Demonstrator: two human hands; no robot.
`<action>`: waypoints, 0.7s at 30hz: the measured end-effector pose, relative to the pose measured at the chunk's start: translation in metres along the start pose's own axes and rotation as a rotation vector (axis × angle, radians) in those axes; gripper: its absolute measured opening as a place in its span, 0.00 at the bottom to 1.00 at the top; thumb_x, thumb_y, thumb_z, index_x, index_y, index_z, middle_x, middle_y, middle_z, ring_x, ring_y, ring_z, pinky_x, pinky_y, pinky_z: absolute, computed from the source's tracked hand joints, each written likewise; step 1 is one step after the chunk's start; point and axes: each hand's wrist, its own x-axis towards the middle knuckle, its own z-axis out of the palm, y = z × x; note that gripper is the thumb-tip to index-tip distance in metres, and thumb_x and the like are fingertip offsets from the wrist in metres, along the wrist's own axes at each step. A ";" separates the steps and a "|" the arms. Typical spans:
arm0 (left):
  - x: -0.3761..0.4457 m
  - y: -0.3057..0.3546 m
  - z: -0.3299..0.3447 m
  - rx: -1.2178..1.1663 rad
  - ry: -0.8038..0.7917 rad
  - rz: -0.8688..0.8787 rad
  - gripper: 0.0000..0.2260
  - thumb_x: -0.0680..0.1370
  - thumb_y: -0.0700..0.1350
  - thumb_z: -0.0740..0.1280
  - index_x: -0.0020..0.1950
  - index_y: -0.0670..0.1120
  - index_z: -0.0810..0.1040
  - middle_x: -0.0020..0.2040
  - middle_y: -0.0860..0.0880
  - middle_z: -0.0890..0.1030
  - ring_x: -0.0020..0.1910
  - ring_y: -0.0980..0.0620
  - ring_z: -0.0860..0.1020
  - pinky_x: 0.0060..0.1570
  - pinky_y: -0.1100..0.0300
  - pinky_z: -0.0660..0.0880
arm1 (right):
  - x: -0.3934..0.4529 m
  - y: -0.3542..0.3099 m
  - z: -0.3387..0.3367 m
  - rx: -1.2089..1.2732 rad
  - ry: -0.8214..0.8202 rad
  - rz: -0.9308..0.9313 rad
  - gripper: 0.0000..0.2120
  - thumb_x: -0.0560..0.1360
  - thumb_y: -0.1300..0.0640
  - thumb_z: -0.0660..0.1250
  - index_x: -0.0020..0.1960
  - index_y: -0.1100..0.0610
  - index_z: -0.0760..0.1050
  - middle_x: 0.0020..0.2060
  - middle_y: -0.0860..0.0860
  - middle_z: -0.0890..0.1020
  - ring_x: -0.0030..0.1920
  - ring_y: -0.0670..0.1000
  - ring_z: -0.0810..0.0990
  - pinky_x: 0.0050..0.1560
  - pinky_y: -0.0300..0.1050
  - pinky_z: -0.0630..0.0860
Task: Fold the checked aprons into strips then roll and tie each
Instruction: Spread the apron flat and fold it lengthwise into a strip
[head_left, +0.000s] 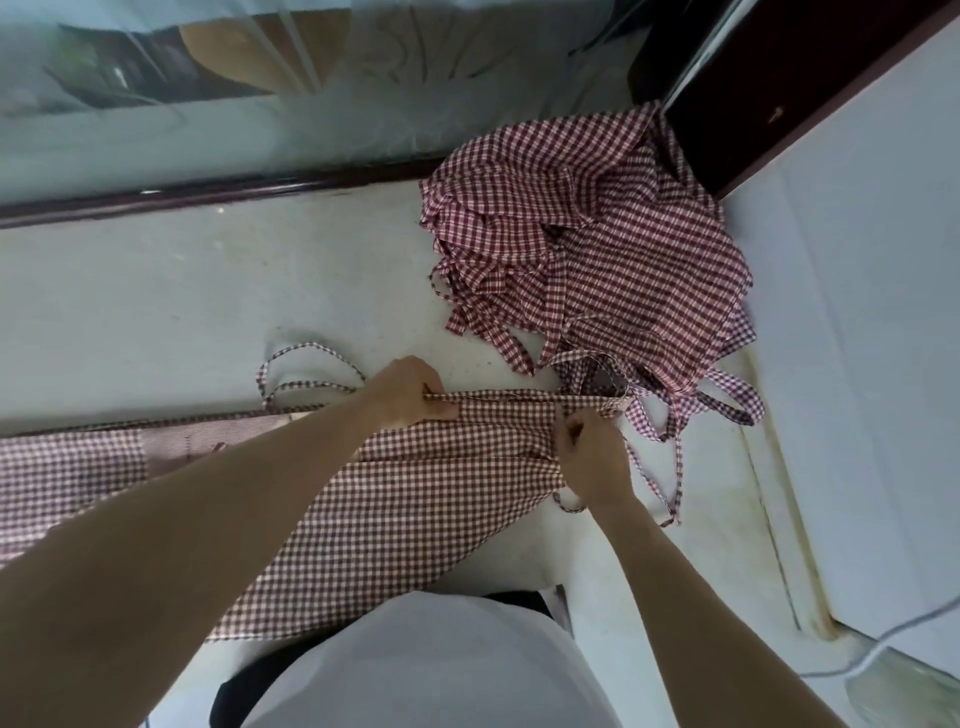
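A red-and-white checked apron (415, 499) lies spread across the pale counter in front of me, its left part running off the frame's left edge. My left hand (410, 392) grips its far folded edge near the middle. At the apron's right end, my right hand (589, 457) pinches the cloth where the ties start. Thin checked ties (670, 483) trail to the right of that hand, and a looped tie (306, 369) lies left of my left hand. A heap of several unfolded checked aprons (587, 244) sits at the back right.
The pale counter (208, 291) ends at a dark ledge (208, 189) under a glass pane at the back. A dark wooden block (769, 78) stands behind the heap. A white raised surface (872, 312) runs down the right, with a white cable (883, 639) at its near end.
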 end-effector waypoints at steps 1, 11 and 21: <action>0.000 -0.002 0.001 -0.005 0.008 0.000 0.18 0.76 0.57 0.70 0.58 0.46 0.81 0.58 0.49 0.77 0.58 0.49 0.74 0.58 0.57 0.70 | 0.001 -0.001 0.003 -0.034 -0.004 0.017 0.11 0.81 0.53 0.62 0.43 0.58 0.72 0.33 0.51 0.75 0.39 0.55 0.77 0.44 0.53 0.77; -0.014 -0.009 0.026 0.198 0.537 0.074 0.09 0.75 0.42 0.69 0.55 0.44 0.76 0.52 0.46 0.77 0.55 0.44 0.73 0.58 0.51 0.68 | 0.009 -0.003 0.033 -0.288 0.085 0.048 0.09 0.78 0.53 0.57 0.53 0.58 0.69 0.49 0.55 0.80 0.56 0.58 0.74 0.68 0.59 0.63; -0.086 -0.051 0.079 0.279 0.244 0.105 0.31 0.75 0.66 0.61 0.71 0.48 0.68 0.73 0.42 0.64 0.74 0.40 0.59 0.72 0.40 0.57 | 0.012 -0.003 0.028 -0.261 0.035 0.011 0.07 0.79 0.56 0.55 0.55 0.58 0.65 0.51 0.59 0.80 0.56 0.62 0.77 0.65 0.60 0.66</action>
